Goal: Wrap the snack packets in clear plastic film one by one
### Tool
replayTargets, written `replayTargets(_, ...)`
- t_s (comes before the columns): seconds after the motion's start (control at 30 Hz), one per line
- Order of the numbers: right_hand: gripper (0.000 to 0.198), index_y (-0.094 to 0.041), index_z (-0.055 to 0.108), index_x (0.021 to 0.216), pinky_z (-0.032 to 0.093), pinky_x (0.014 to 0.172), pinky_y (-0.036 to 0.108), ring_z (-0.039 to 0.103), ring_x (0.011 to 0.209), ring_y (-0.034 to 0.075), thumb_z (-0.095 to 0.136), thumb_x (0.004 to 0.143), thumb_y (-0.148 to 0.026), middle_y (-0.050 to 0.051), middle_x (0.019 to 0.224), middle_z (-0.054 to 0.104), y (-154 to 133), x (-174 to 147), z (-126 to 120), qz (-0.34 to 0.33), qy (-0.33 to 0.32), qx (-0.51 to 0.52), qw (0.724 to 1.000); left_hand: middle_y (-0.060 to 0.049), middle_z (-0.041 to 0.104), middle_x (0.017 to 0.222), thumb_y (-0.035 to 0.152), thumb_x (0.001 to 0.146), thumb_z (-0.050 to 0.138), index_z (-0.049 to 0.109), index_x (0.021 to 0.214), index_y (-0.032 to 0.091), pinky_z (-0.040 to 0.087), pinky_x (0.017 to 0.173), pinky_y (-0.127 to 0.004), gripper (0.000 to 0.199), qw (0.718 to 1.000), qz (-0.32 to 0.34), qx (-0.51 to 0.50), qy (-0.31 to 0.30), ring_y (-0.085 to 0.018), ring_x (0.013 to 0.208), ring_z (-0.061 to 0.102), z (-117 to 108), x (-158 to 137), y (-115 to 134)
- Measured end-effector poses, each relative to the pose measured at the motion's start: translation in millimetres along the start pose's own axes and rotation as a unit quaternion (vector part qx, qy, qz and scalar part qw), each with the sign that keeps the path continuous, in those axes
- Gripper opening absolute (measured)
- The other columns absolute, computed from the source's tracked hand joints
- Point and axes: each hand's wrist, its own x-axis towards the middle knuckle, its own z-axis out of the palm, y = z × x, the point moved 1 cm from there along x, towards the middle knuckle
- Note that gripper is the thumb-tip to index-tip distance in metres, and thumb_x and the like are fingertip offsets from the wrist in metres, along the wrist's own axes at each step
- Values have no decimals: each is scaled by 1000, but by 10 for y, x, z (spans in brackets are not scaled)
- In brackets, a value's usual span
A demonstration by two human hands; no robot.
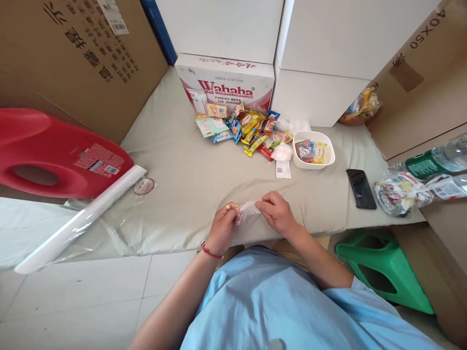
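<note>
A small, crumpled clear plastic bag (249,209) is stretched between my two hands, above the front edge of the cloth-covered table. My left hand (224,225) pinches its left end, where something small and pinkish shows by the fingertips, too small to name. The other end is pinched in the fingers of my right hand (278,213). Beyond my hands lies a pile of packaged snacks (251,124). At the right of the pile stands a white plastic bowl (314,164) with several small packets in it. A white sachet (283,169) lies just left of the bowl.
Behind the snacks stands a Wahaha carton (226,82). To the left are a red plastic jug (54,150), a long roll of clear film (80,221) and a round label (144,185). On the right lie a phone (361,188) and bottles (434,163), above a green stool (386,272).
</note>
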Motion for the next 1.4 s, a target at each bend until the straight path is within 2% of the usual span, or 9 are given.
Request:
replayTargets(0.13,25,-30,76,99,53,81,38,58,91,22,51,102,-30,8,102,66,-27,8,15,9,-52,81,995,0,61,80,72,79,64,62,88,21,43,49,-25,51,997,-76,30,-1,-14,64,58,-78,-20,44)
replayTargets(0.2,23,-30,76,100,56,87,40,60,99,22,54,101,-32,8,110,67,-74,-3,8,13,-73,120,990,0,63,80,69,73,75,64,89,21,45,51,-24,52,993,-98,62,-19,-14,65,58,-66,-6,51)
replayTargets(0.47,20,-30,77,102,59,96,44,62,110,22,58,99,-26,10,122,61,14,-274,-272,32,13,101,994,5,54,67,48,64,88,62,76,18,39,57,-23,41,998,-4,-25,61,-9,61,48,-176,100,60)
replayTargets(0.73,37,-27,64,129,56,99,42,61,122,25,66,95,-43,11,131,62,140,-346,-337,230,37,202,951,3,55,67,53,71,82,66,74,19,38,62,-25,38,997,36,36,50,-11,65,45,-151,27,-43)
replayTargets(0.8,54,-27,61,131,54,101,42,63,118,25,78,84,-46,10,128,65,85,-214,-215,269,28,212,939,3,55,68,55,75,79,65,74,19,37,63,-26,39,997,41,67,23,-12,66,44,-115,11,-93)
replayTargets(0.93,33,-25,67,104,57,71,31,65,83,19,67,88,-54,4,95,69,-10,78,22,327,76,283,899,3,52,69,58,83,71,63,78,20,36,64,-26,40,993,58,103,6,-12,66,43,-138,-21,-181)
replayTargets(1.07,36,-24,63,90,34,43,24,44,50,10,67,85,-59,-3,72,56,-42,211,110,372,122,365,844,4,50,67,63,83,69,60,76,21,37,62,-26,44,991,55,108,56,-13,64,43,-249,-45,-196)
replayTargets(1.3,40,-23,65,90,27,44,24,36,45,8,72,82,-62,-6,61,50,-96,162,55,337,68,386,856,-7,70,102,75,81,64,65,98,21,52,71,-31,56,995,36,70,64,-21,91,64,-155,32,0)
replayTargets(1.4,41,-22,67,91,25,42,24,35,44,7,75,81,-61,-6,62,51,-135,158,-5,346,59,402,846,-4,68,85,61,77,76,67,83,20,50,73,-30,43,983,65,172,18,-19,82,61,-39,148,17)
